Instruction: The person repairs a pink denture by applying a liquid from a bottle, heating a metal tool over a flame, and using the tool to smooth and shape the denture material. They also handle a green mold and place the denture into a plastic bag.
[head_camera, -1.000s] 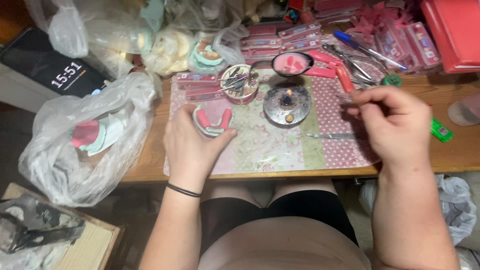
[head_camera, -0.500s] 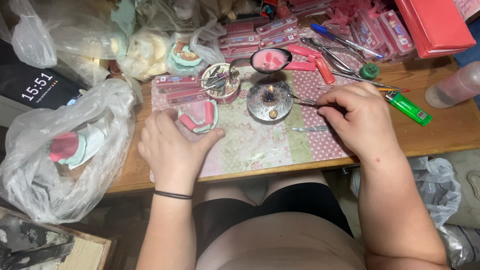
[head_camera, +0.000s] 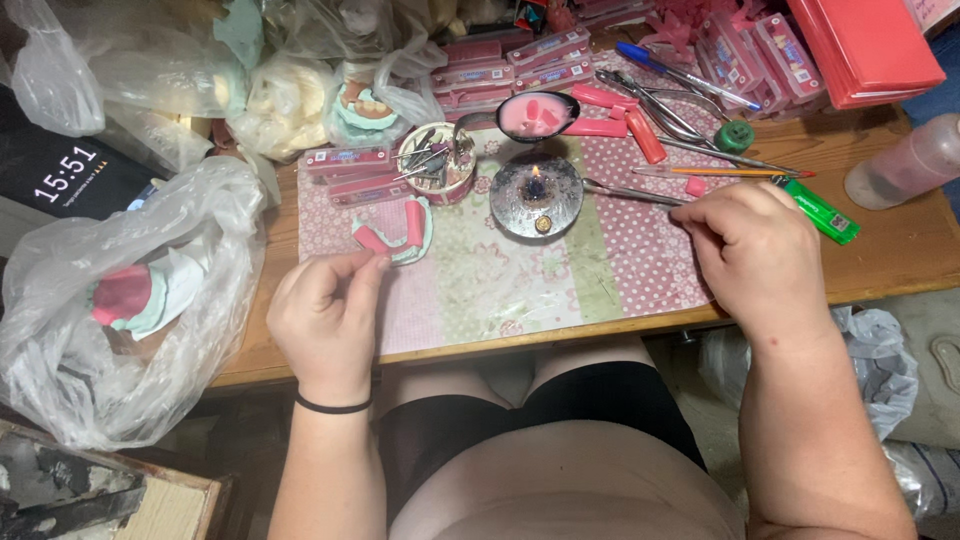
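Two bare hands are seen above a patterned mat laid on a wooden table. The left hand is curled, with thumb and fingers pinched together just beside a dental model of pale green with pink wax rims; whether anything small is held between the fingertips cannot be told. The model lies on the mat, touching or nearly touching the left fingertips. The right hand is closed on the handle of a thin metal instrument, whose tip is pointed toward a small round metal burner on which a little flame is lit. Behind the burner, a spoon holding pink wax is rested, and a small cup filled with metal tools is placed to the left of it. A green lighter is laid just beyond the right hand, and an orange pencil lies near it. Pink wax strips and flat pink boxes are spread along the far edge of the table. At the left, a clear plastic bag containing another green and pink model is hung over the table edge.
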